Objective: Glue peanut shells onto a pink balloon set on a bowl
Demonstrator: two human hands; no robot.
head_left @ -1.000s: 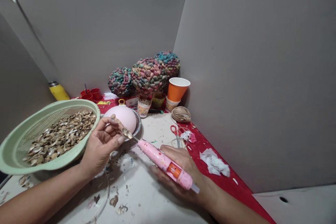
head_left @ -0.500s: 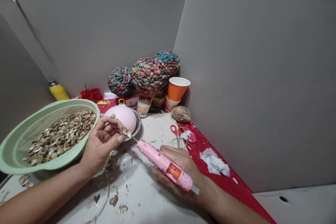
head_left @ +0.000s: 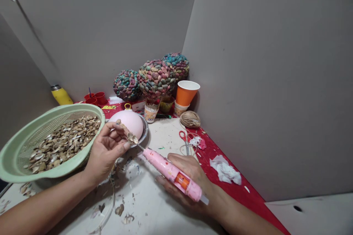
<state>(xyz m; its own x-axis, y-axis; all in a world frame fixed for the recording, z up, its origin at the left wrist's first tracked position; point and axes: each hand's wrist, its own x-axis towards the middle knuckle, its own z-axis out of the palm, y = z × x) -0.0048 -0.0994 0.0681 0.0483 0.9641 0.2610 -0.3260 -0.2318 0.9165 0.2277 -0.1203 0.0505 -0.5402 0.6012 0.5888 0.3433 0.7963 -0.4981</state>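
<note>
Between the thumb and fingers of my left hand [head_left: 106,150] is a peanut shell [head_left: 132,138], its hollow side turned to the right. My right hand [head_left: 190,178] is wrapped round a pink hot glue gun [head_left: 162,165], with a clear glue stick [head_left: 204,199] poking out of its back end. The gun's metal nozzle [head_left: 140,147] points up and left and meets the shell's edge or sits very close to it. Behind my left hand a pale pink balloon [head_left: 129,123] rests in a silvery bowl [head_left: 145,132], partly hidden by my fingers.
A green colander [head_left: 96,109] full of peanut shells stands at left. Painted shell-covered balls [head_left: 156,79] sit at the back, near an orange cup [head_left: 186,95] and a twine roll [head_left: 190,119]. Red-handled scissors [head_left: 183,136] and crumpled tissue [head_left: 225,170] lie at right. Shell scraps litter the table.
Almost nothing differs. The glue gun and my right hand have shifted very slightly to the left, while my left hand keeps the shell in the same place.
</note>
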